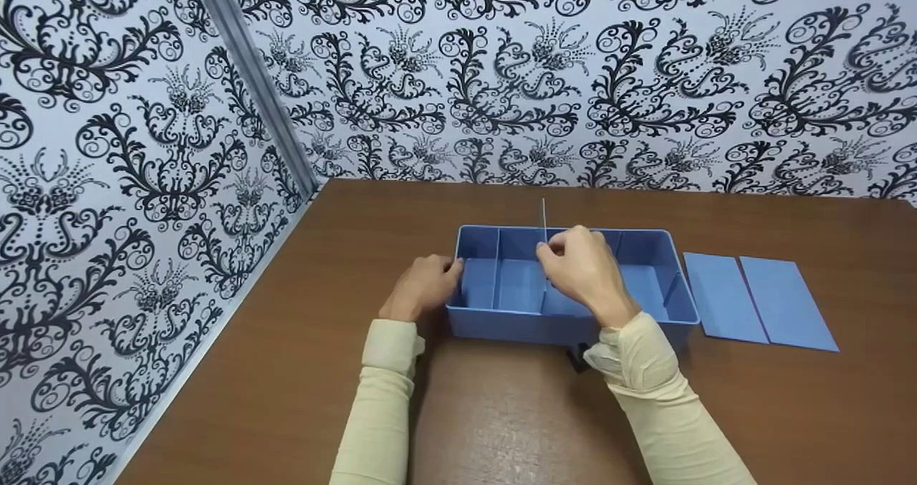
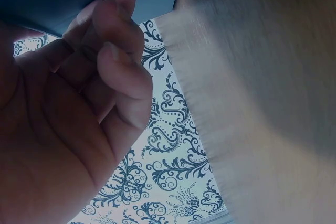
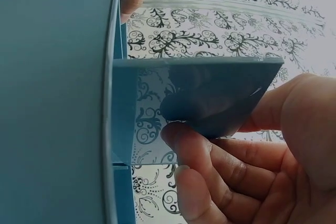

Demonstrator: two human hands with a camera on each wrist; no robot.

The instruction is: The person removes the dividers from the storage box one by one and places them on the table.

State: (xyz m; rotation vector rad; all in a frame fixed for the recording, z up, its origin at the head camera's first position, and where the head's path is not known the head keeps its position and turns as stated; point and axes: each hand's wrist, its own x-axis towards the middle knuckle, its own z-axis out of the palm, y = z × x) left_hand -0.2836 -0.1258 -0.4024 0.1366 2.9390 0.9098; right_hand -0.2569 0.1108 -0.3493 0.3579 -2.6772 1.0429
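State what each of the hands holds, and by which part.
The right hand pinches a blue divider panel near its upper edge, standing in the blue organizer box. The left hand rests against the box's left end; a grip cannot be told.

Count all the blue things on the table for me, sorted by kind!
Blue box: 1
Divider panel held upright in the box by the right hand: 1
Flat blue panels lying right of the box: 2
Total: 4

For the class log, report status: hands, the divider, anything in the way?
Left hand steadies the blue tray at its left end. Right hand pinches a divider panel, upright in the tray. Two spare panels lie right, clear.
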